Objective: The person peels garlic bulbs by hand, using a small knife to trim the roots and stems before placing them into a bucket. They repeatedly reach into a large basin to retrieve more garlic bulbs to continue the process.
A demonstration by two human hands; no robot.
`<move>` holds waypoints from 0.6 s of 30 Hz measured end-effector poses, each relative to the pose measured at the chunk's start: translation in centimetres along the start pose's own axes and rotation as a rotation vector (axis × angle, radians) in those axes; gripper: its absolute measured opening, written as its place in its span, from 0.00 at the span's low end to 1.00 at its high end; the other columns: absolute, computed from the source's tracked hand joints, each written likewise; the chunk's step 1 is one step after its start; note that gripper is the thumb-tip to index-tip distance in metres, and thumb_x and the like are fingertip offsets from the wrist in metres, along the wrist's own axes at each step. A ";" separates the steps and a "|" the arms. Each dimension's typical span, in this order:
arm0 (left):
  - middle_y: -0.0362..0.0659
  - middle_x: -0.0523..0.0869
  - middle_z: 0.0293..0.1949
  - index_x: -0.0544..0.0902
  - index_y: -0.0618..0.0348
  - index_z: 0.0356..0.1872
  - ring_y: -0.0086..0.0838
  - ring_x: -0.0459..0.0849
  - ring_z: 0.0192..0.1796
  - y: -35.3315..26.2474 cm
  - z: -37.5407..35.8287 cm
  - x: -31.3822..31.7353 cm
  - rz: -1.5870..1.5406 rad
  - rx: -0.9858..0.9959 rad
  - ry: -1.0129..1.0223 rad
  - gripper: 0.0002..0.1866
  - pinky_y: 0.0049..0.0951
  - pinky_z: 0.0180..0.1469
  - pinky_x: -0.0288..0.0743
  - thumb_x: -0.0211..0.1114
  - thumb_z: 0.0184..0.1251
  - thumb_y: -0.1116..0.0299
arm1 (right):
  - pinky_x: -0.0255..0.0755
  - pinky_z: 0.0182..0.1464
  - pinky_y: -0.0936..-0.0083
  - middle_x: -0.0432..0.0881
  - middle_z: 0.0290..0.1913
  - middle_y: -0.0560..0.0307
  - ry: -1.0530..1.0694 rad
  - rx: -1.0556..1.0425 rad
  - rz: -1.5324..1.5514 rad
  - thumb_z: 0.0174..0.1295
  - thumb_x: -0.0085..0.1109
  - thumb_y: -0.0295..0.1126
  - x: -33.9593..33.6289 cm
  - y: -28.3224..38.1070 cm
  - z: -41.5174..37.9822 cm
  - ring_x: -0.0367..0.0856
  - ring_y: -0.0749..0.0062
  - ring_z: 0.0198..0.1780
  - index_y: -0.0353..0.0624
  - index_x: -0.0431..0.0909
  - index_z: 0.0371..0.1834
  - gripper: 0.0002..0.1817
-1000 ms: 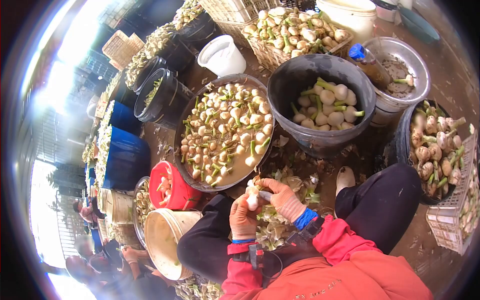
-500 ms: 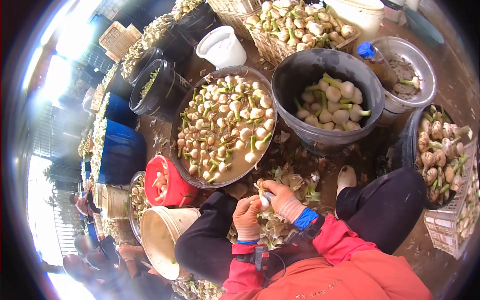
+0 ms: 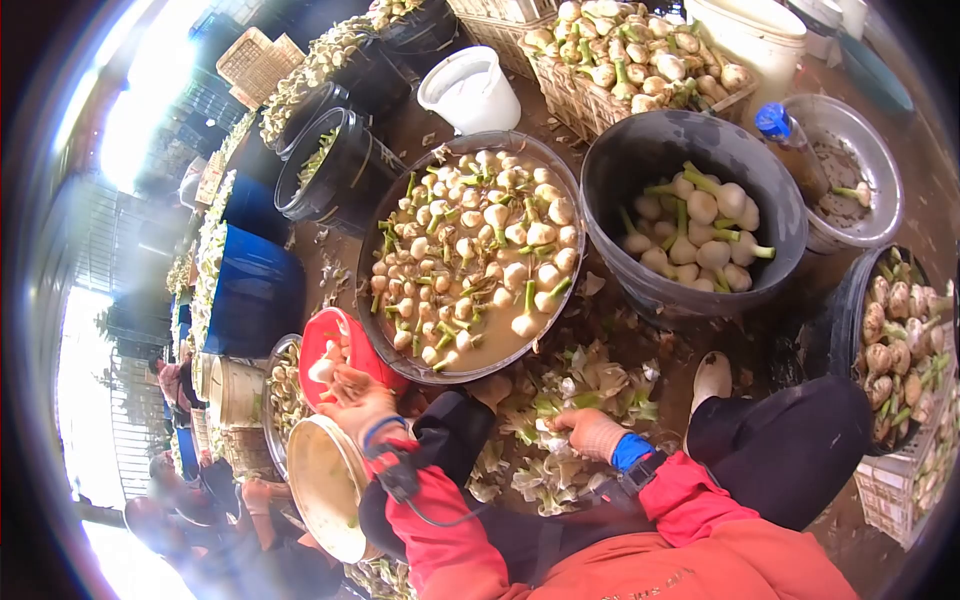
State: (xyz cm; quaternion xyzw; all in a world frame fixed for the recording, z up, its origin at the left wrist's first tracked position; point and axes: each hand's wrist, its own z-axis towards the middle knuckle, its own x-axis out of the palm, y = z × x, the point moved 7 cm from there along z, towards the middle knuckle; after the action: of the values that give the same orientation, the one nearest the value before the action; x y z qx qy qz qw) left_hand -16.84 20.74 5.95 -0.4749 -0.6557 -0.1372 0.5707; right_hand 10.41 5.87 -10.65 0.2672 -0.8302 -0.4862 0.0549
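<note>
My left hand (image 3: 362,402) is over the red bucket (image 3: 372,362) at the left, its fingers apart. A peeled white garlic bulb (image 3: 322,370) is just past its fingertips, inside the rim. My right hand (image 3: 592,434) is closed above the heap of garlic peelings (image 3: 600,385) between my legs. It grips a small knife, mostly hidden by the fingers. Ahead stands a wide basin (image 3: 372,325) of muddy water full of stemmed garlic bulbs (image 3: 495,215). To its right, a large dark bucket (image 3: 625,262) holds cleaner white bulbs (image 3: 700,235).
A cream bucket (image 3: 325,490) stands by my left knee. Unpeeled garlic fills a crate (image 3: 570,100) at the back and a black bucket (image 3: 835,330) at the right. A white bucket (image 3: 470,95), a blue barrel (image 3: 255,290) and a blue-capped bottle (image 3: 795,150) stand around. People sit at lower left.
My left hand has moved left from beside the right hand to the red bucket, taking the garlic bulb there. My right hand has dropped slightly lower, and the view has shifted a little.
</note>
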 end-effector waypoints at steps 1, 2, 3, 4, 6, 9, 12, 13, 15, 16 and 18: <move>0.50 0.84 0.43 0.76 0.68 0.48 0.40 0.83 0.45 0.1 2.7 1.1 0.070 -0.102 0.189 0.24 0.30 0.42 0.84 0.54 0.69 0.53 | 0.73 0.46 0.68 0.82 0.40 0.44 0.021 0.015 -0.019 0.45 0.54 0.19 0.0 -0.3 0.1 0.80 0.50 0.40 0.47 0.80 0.47 0.22; 0.49 0.84 0.42 0.76 0.66 0.48 0.38 0.83 0.44 0.9 8.2 0.1 0.156 -0.219 0.435 0.21 0.28 0.40 0.83 0.56 0.67 0.56 | 0.73 0.47 0.69 0.82 0.42 0.46 -0.042 -0.141 -0.120 0.46 0.54 0.22 1.1 -1.7 1.7 0.80 0.50 0.42 0.47 0.81 0.45 0.20; 0.48 0.84 0.40 0.76 0.64 0.49 0.37 0.82 0.43 2.0 11.9 -0.9 0.244 -0.333 0.680 0.19 0.25 0.38 0.82 0.58 0.66 0.58 | 0.73 0.47 0.69 0.82 0.42 0.46 -0.040 -0.145 -0.125 0.46 0.54 0.22 1.5 -2.1 1.8 0.80 0.50 0.42 0.47 0.81 0.45 0.20; 0.47 0.84 0.38 0.78 0.62 0.48 0.35 0.82 0.42 5.1 9.1 -0.7 0.625 -0.296 0.564 0.17 0.25 0.39 0.81 0.59 0.64 0.61 | 0.73 0.48 0.69 0.81 0.44 0.47 -0.101 -0.224 -0.111 0.46 0.54 0.24 1.3 -1.9 1.9 0.79 0.51 0.43 0.48 0.81 0.44 0.19; 0.45 0.84 0.39 0.80 0.56 0.45 0.33 0.82 0.44 11.1 5.4 -2.1 1.560 0.004 0.813 0.13 0.27 0.43 0.79 0.61 0.61 0.63 | 0.71 0.53 0.69 0.80 0.49 0.49 -0.136 -0.224 -0.088 0.49 0.55 0.29 0.8 -1.6 2.1 0.78 0.53 0.49 0.51 0.81 0.45 0.17; 0.45 0.83 0.46 0.82 0.45 0.46 0.38 0.81 0.51 17.7 -0.1 -4.8 2.984 0.228 1.051 0.16 0.36 0.54 0.74 0.65 0.56 0.59 | 0.69 0.56 0.70 0.79 0.51 0.49 -0.062 0.002 -0.022 0.51 0.55 0.31 0.6 -2.1 2.6 0.77 0.54 0.51 0.51 0.81 0.47 0.18; 0.47 0.81 0.53 0.82 0.53 0.49 0.40 0.79 0.55 19.7 4.9 -10.9 3.274 0.115 0.863 0.20 0.37 0.56 0.73 0.61 0.58 0.56 | 0.70 0.55 0.69 0.79 0.51 0.47 -0.116 -0.008 0.049 0.52 0.56 0.33 -0.1 -2.2 2.7 0.77 0.53 0.51 0.51 0.80 0.49 0.18; 0.47 0.81 0.53 0.82 0.53 0.49 0.40 0.79 0.55 19.9 5.0 -11.0 3.268 0.113 0.881 0.20 0.37 0.56 0.73 0.61 0.58 0.56 | 0.70 0.54 0.69 0.79 0.51 0.46 -0.159 -0.012 0.111 0.53 0.57 0.34 -0.4 -2.2 2.6 0.77 0.52 0.50 0.51 0.80 0.50 0.19; 0.47 0.81 0.52 0.83 0.50 0.48 0.39 0.79 0.55 19.6 3.8 -11.3 3.172 -0.206 0.937 0.18 0.37 0.56 0.73 0.61 0.59 0.56 | 0.72 0.51 0.71 0.81 0.47 0.48 -0.229 -0.060 0.112 0.54 0.58 0.35 -0.8 -2.2 2.7 0.80 0.56 0.47 0.51 0.80 0.49 0.17; 0.49 0.83 0.47 0.83 0.51 0.45 0.40 0.81 0.52 19.1 2.7 -10.4 3.068 -0.301 0.959 0.17 0.36 0.51 0.74 0.62 0.58 0.54 | 0.72 0.50 0.74 0.82 0.45 0.49 -0.214 0.009 0.211 0.55 0.59 0.34 -0.9 -2.5 2.8 0.81 0.60 0.45 0.50 0.80 0.49 0.17; 0.50 0.83 0.44 0.84 0.53 0.43 0.41 0.81 0.49 17.5 1.9 -9.4 2.855 -0.321 0.978 0.18 0.36 0.48 0.74 0.63 0.58 0.53 | 0.71 0.47 0.79 0.84 0.37 0.56 -0.299 0.083 0.305 0.55 0.60 0.27 -2.3 -1.1 2.2 0.80 0.75 0.40 0.45 0.82 0.43 0.12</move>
State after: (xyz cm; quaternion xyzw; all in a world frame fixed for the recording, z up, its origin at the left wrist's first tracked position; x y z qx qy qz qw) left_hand -5.31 26.69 -9.28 -0.6576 0.6092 0.3066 0.3201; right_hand 12.02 8.31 -12.36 0.0654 -0.8791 -0.4722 -0.0071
